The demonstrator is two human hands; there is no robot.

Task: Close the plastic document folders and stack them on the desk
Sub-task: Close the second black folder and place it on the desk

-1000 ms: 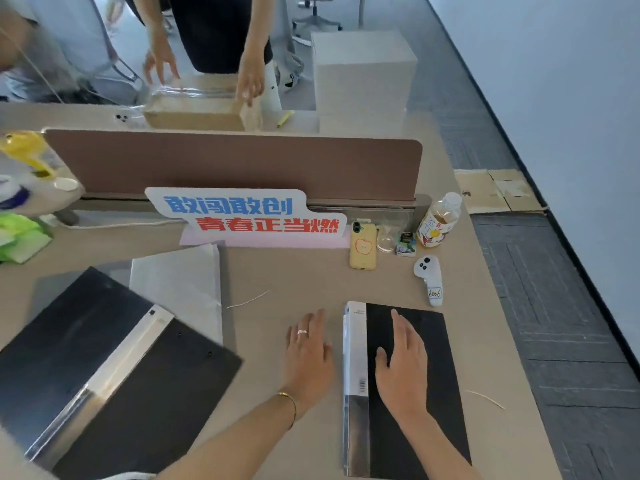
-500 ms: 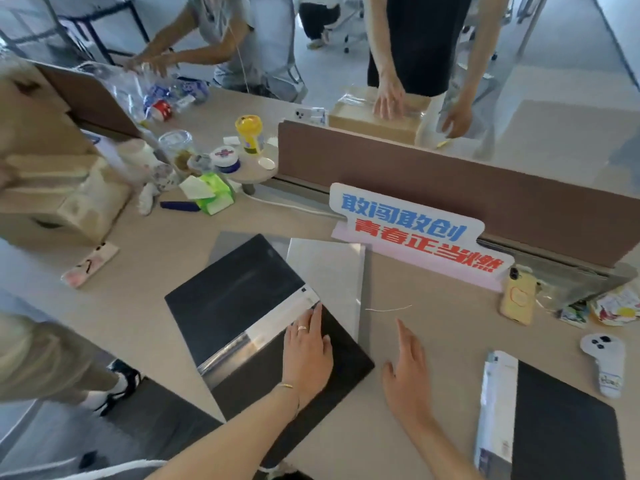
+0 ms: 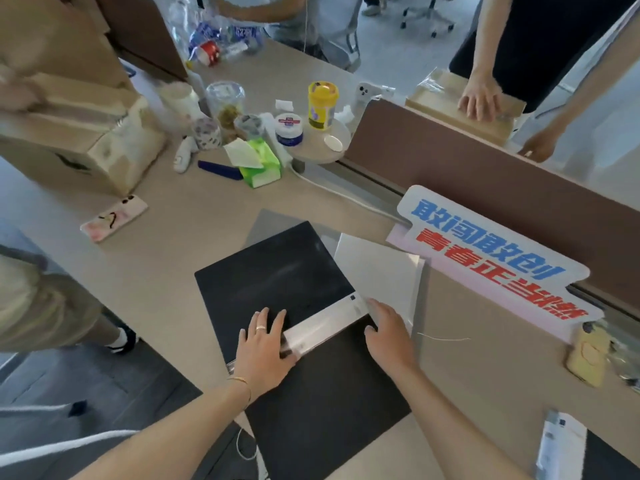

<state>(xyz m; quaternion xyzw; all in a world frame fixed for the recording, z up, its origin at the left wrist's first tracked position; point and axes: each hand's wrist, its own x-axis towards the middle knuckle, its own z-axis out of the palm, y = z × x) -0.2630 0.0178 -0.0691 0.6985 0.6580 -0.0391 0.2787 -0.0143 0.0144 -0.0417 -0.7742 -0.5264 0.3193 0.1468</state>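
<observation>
The beige desk (image 3: pixel 180 237) carries an open black folder (image 3: pixel 277 271) and a pink phone (image 3: pixel 114 218).

A blue-and-red lettered sign (image 3: pixel 491 258) stands against a brown desk divider (image 3: pixel 485 168). Nearby sit a yellow canister (image 3: pixel 322 105), a green tissue pack (image 3: pixel 261 164), a pink phone (image 3: pixel 114 218), a yellow phone (image 3: pixel 587 355) and cardboard boxes (image 3: pixel 79 133).

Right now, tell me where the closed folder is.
The closed folder lies at the bottom right corner of the head view, on the desk, right of the open folder and below the yellow phone.
</observation>
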